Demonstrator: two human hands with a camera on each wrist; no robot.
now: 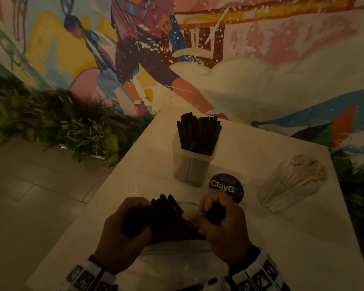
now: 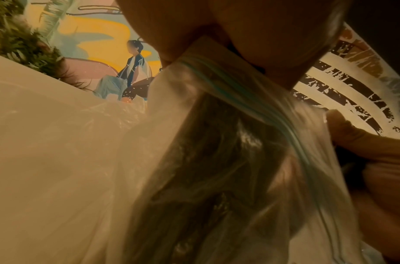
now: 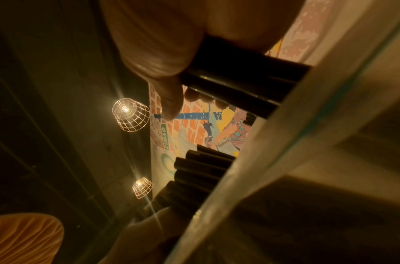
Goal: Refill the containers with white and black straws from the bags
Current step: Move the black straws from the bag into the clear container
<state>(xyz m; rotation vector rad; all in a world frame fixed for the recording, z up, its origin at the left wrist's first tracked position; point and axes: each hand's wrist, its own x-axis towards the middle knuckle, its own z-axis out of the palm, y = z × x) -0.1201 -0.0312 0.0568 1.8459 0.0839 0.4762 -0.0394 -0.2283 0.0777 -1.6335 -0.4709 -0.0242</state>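
Observation:
A clear zip bag (image 1: 177,257) of black straws (image 1: 168,215) lies at the near edge of the white table (image 1: 292,238). My left hand (image 1: 124,229) grips the bag and the straws in it near its mouth (image 2: 246,100). My right hand (image 1: 221,219) pinches a small bunch of black straws (image 3: 235,80) sticking out of the bag's mouth. Beyond stands a clear square container (image 1: 192,164) packed with upright black straws (image 1: 199,131). To its right a round clear container (image 1: 290,185) holds white straws.
A round dark "ClayGo" sticker (image 1: 226,185) lies on the table between the containers and my hands. Green plants (image 1: 51,120) line the floor to the left, below a painted mural wall. The table's left edge drops to a tiled floor (image 1: 29,196).

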